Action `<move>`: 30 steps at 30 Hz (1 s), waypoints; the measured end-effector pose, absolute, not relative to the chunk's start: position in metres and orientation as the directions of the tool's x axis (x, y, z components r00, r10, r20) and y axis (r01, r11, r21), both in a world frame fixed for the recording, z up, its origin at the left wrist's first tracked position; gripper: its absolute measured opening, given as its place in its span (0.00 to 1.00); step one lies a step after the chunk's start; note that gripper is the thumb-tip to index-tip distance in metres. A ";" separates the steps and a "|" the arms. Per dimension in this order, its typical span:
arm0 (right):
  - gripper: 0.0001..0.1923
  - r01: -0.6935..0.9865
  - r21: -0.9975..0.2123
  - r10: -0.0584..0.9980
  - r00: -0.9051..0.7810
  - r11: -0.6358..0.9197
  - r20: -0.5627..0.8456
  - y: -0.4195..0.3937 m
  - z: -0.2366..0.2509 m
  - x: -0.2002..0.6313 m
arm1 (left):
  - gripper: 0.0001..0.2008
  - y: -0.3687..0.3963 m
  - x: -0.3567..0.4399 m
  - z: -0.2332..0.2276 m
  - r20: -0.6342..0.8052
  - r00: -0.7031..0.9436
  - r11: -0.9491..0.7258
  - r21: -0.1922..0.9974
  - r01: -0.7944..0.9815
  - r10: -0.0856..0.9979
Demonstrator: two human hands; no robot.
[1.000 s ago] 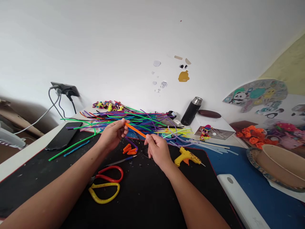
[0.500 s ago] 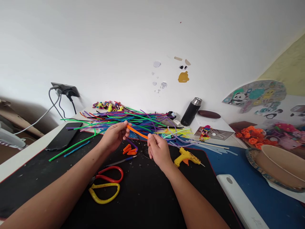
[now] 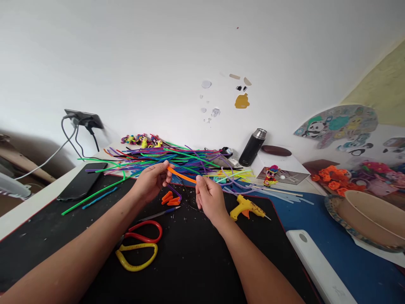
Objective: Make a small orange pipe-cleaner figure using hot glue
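Head view, item by item. Your left hand (image 3: 151,180): fingers pinched on the upper end of an orange stick (image 3: 181,174). Your right hand (image 3: 209,197): fingertips pinched on its lower end. The stick spans the gap between your hands, raised above the black mat (image 3: 190,257), in front of the pile of coloured sticks (image 3: 177,160). Short orange pieces (image 3: 170,198) lie beneath it. Scissors (image 3: 139,245) and glue gun (image 3: 247,207) rest on the mat. Round tray (image 3: 363,219) at right: contents cannot be told.
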State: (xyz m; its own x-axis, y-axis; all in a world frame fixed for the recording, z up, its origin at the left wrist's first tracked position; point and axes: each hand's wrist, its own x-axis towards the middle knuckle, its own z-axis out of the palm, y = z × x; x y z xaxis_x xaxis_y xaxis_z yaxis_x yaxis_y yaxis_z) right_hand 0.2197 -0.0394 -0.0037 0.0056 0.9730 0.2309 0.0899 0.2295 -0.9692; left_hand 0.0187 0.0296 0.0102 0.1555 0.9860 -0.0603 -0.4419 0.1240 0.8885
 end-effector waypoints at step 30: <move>0.33 -0.046 -0.993 0.994 -0.004 0.106 0.106 -0.033 -0.002 0.216 | 0.16 0.021 0.026 0.012 -0.033 0.272 0.149 0.896 -0.417 0.962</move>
State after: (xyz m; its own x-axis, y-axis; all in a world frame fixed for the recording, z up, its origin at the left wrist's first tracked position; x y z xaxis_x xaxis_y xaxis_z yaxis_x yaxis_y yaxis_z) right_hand 0.2164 -0.0335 -0.0025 -0.0040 0.9943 0.1064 -0.0459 0.1061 -0.9933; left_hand 0.0260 0.0212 0.0121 0.2724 0.9616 -0.0325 -0.4174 0.1485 0.8965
